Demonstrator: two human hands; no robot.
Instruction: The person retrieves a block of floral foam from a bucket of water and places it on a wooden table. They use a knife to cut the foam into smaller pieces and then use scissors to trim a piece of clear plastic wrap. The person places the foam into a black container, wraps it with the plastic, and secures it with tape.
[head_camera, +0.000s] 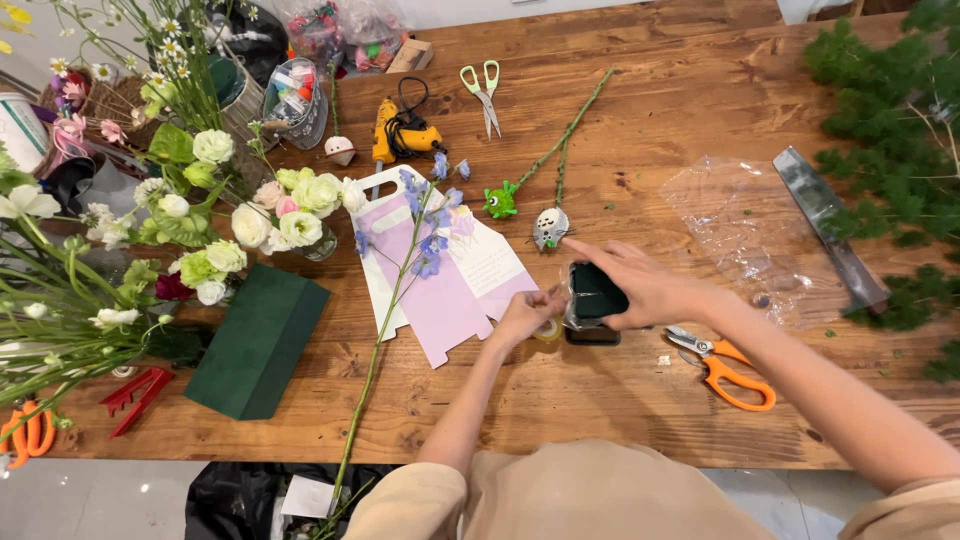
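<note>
A person's right hand (640, 290) grips a dark green block (597, 293) in clear wrap, while left hand (527, 312) fingers pinch the tape roll (547, 328) just left.

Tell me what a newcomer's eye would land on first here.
First, the two hands at the middle of the wooden table: the right hand grips a small dark green block wrapped in clear film, and the left hand pinches at its edge. Next, the white and green flowers bunched at the left, with a long blue-flowered stem lying across lilac paper cutouts.
</note>
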